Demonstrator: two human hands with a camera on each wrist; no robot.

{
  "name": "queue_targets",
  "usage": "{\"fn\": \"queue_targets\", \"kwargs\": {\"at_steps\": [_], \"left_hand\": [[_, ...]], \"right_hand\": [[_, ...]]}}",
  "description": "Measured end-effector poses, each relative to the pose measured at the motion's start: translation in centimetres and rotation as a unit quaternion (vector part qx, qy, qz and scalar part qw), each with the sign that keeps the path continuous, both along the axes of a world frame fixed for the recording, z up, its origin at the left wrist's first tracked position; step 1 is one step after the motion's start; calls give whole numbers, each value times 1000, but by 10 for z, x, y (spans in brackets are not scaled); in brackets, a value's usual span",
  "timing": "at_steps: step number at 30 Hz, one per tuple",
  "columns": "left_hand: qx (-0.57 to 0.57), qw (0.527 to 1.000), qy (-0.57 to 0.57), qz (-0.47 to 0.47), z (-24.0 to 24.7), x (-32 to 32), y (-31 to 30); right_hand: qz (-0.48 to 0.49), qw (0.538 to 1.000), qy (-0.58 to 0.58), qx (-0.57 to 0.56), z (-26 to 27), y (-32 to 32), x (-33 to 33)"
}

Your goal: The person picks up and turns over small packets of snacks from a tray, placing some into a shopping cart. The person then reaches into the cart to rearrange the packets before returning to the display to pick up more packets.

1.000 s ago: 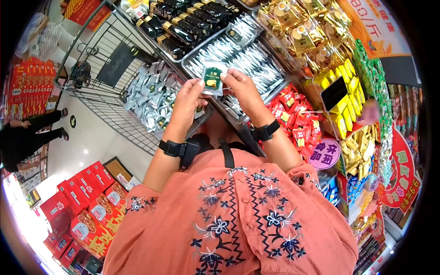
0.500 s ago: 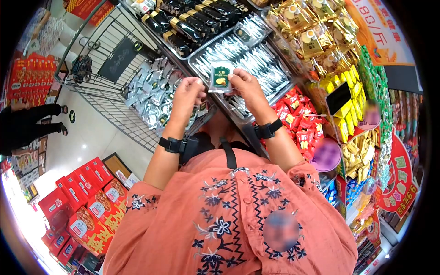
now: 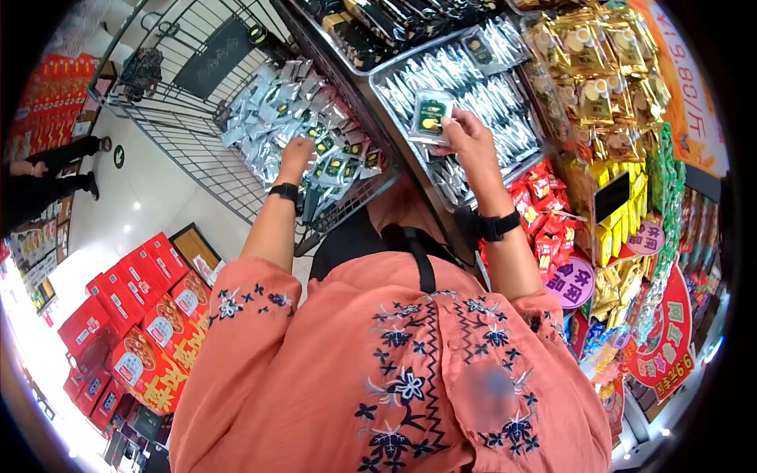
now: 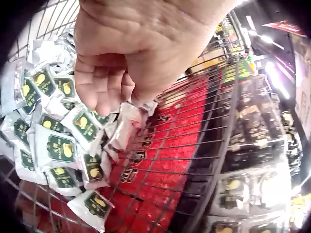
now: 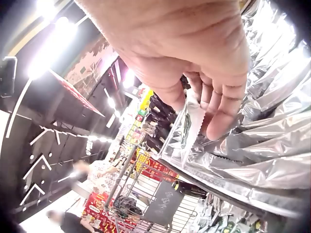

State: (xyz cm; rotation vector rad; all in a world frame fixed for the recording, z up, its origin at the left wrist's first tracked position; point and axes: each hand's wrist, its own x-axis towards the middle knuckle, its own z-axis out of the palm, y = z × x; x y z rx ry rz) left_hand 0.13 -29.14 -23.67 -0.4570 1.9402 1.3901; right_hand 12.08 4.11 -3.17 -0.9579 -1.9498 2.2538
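Note:
In the head view the right hand [image 3: 473, 142] pinches a silver packet with a green label [image 3: 431, 116] above a metal tray [image 3: 377, 77] of similar packets. Thumb and fingers grip its edge in the right wrist view, where the packet [image 5: 193, 124] is seen nearly edge-on. The left hand [image 3: 296, 158] is over the wire cart's heap of silver packets [image 3: 272, 106]. With fingers loosely curled, the left hand [image 4: 138, 53] shows nothing held in the left wrist view; green-labelled packets [image 4: 59, 149] lie below and beside it.
The cart's wire side [image 3: 185, 169] stands left of the tray. Black packs [image 3: 355, 39] lie beyond the tray, gold packs [image 3: 587, 67] and red packets [image 3: 544, 209] to its right. Red boxes [image 3: 118, 296] are at lower left, and a person's legs [image 3: 63, 169] at far left.
The left hand has left the packet and moved left and down over the cart's heap. The right hand keeps hold of the packet. The head view has shifted, with the tray now farther right.

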Motion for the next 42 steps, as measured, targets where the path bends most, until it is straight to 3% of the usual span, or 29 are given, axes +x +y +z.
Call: {"fn": "queue_targets", "kwargs": {"at_steps": [2, 9, 11, 13, 20, 24, 29, 31, 32, 33, 38, 42], "left_hand": [[-77, 991, 60, -88, -62, -3, -13], [-242, 899, 236, -277, -96, -5, -2], [-283, 886, 169, -326, -81, -10, 10], [-320, 844, 135, -409, -79, -15, 17], [-405, 798, 90, -438, -66, -14, 31], [-430, 780, 134, -435, -75, -3, 27], [-372, 830, 83, -407, -88, 1, 26], [-361, 830, 200, -375, -98, 16, 20], [-333, 849, 192, -364, -95, 18, 20], [-307, 875, 87, -365, -71, 12, 27], [-346, 867, 59, -354, -69, 12, 41], [-410, 826, 57, -382, -64, 18, 56]], "right_hand": [[4, 999, -11, 38, -7, 1, 4], [-2, 982, -69, 176, 0, -5, 5], [4, 976, -74, 203, -1, -4, 6], [4, 974, -82, 213, -1, -5, 7], [-3, 976, -73, 205, -1, -5, 14], [-19, 981, -88, 170, 8, -8, 13], [-10, 985, -78, 152, 3, -5, 15], [-14, 987, -61, 151, 3, -7, 14], [-10, 987, -57, 150, 3, -6, 16], [-6, 987, -52, 149, 2, -4, 16], [-9, 993, -50, 106, 9, -3, 20], [-18, 995, -42, 90, 9, -4, 23]]}}
